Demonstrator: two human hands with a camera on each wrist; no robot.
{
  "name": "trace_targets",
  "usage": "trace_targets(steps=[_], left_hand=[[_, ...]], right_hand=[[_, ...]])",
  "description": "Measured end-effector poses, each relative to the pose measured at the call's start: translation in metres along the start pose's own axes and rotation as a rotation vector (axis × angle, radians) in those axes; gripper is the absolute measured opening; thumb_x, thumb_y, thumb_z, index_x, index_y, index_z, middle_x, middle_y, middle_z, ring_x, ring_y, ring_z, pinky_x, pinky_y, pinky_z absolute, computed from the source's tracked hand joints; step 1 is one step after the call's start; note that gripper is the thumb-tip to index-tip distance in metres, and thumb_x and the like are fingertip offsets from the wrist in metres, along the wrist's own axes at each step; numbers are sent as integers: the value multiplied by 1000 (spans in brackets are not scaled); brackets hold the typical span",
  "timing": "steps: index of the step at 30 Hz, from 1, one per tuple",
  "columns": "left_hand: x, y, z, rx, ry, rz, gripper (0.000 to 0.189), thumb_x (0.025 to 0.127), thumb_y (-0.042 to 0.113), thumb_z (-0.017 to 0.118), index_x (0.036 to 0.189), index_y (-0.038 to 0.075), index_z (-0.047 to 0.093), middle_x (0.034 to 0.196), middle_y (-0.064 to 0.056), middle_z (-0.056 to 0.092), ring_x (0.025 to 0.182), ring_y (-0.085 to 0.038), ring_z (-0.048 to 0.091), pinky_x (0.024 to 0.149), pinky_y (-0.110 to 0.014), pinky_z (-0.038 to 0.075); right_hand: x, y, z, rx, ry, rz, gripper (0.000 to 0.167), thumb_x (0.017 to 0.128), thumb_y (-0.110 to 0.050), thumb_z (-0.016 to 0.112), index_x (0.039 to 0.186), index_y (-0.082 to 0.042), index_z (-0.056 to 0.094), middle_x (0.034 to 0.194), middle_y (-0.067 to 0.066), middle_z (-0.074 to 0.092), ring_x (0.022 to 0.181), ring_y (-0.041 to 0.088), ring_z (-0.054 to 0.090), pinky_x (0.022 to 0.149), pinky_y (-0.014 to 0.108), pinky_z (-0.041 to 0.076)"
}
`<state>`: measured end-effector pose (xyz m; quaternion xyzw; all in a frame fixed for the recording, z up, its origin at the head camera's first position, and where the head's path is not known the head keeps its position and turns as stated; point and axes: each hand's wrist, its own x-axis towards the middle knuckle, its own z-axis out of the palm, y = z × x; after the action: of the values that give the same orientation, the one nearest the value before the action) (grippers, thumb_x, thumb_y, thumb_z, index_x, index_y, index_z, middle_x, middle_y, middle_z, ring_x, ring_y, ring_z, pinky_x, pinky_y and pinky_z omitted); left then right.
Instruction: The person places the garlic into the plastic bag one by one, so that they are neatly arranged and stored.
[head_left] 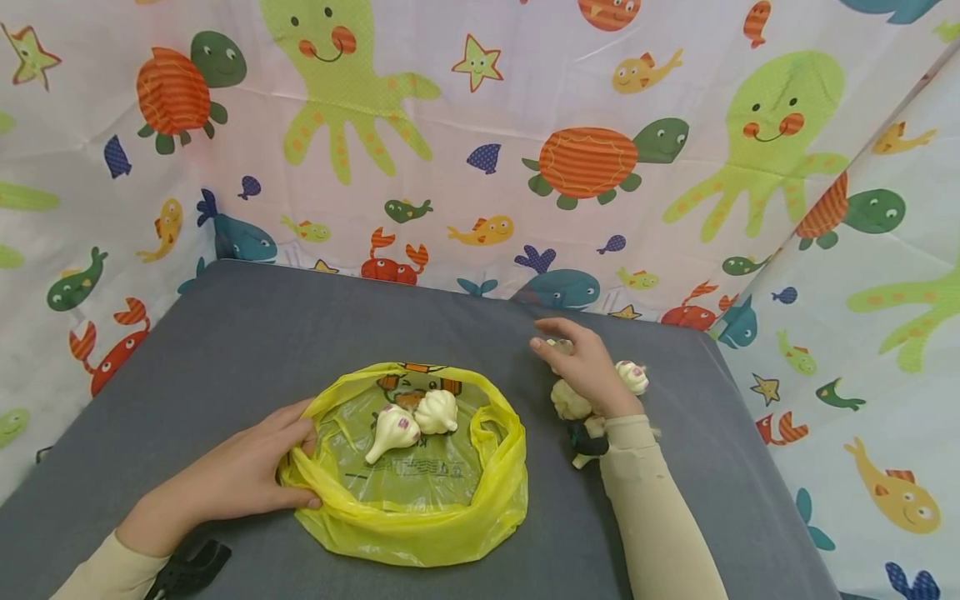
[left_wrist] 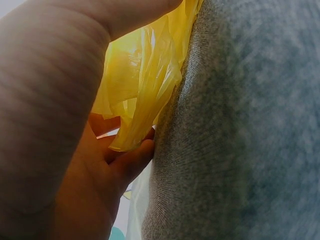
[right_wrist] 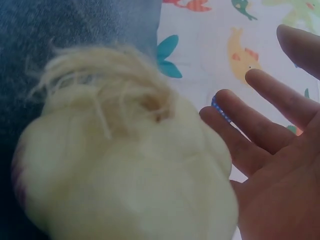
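Observation:
A yellow plastic bag [head_left: 420, 542] lies with its mouth wide and its rim rolled out. Two garlic bulbs, one with a long stem [head_left: 393, 432] and a rounder one [head_left: 437, 412], sit inside it. My left hand [head_left: 251, 467] grips the bag's left rim; in the left wrist view its fingers curl against the yellow film [left_wrist: 150, 75]. Over on the right, my right hand [head_left: 592, 371] hovers above loose garlic bulbs [head_left: 570, 402], partly hiding them. One bulb [right_wrist: 135, 170] looms large in the right wrist view, beside spread fingers [right_wrist: 255, 122] that hold nothing.
Another garlic bulb [head_left: 632, 377] lies just right of my right hand. A grey cloth [head_left: 315, 317] covers the table. Sea-animal printed curtains [head_left: 465, 108] rise along the back and sides. Black wrist straps [head_left: 191, 571] are on both arms.

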<state>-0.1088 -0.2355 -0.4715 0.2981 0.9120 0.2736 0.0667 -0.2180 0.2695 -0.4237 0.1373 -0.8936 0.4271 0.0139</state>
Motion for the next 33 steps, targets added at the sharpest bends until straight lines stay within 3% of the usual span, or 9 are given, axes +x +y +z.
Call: trace_targets(steps=[8, 16, 23, 33], left_hand=[[1, 0, 0, 4, 0, 3, 60, 78, 80, 83, 100, 35, 50, 168, -13, 41, 138, -31, 54, 84, -34, 49], [1, -1, 1, 8, -7, -4, 60, 78, 82, 81, 101, 36, 50, 169, -12, 41, 141, -33, 52, 85, -37, 51], [-1, -3, 3, 11, 10, 6, 59, 79, 81, 81, 101, 36, 50, 168, -12, 42, 142, -33, 52, 86, -39, 53], [-1, -3, 3, 9, 3, 2, 60, 79, 81, 81, 101, 35, 50, 169, -12, 41, 142, -33, 52, 85, -38, 52]], right_hand=[[0, 4, -3, -28, 6, 14, 55, 107, -51, 70, 148, -15, 65, 150, 12, 64, 139, 39, 59, 107, 60, 53], [-2, 5, -4, 26, -6, 74, 57, 105, -49, 73, 149, -14, 63, 153, 16, 61, 132, 38, 64, 102, 57, 57], [-1, 8, -3, -17, -49, 81, 60, 104, -48, 75, 150, -12, 63, 154, 19, 60, 135, 40, 61, 111, 61, 50], [-1, 13, -1, -7, -92, 125, 55, 102, -31, 79, 151, -13, 62, 155, 15, 60, 139, 39, 57, 112, 63, 47]])
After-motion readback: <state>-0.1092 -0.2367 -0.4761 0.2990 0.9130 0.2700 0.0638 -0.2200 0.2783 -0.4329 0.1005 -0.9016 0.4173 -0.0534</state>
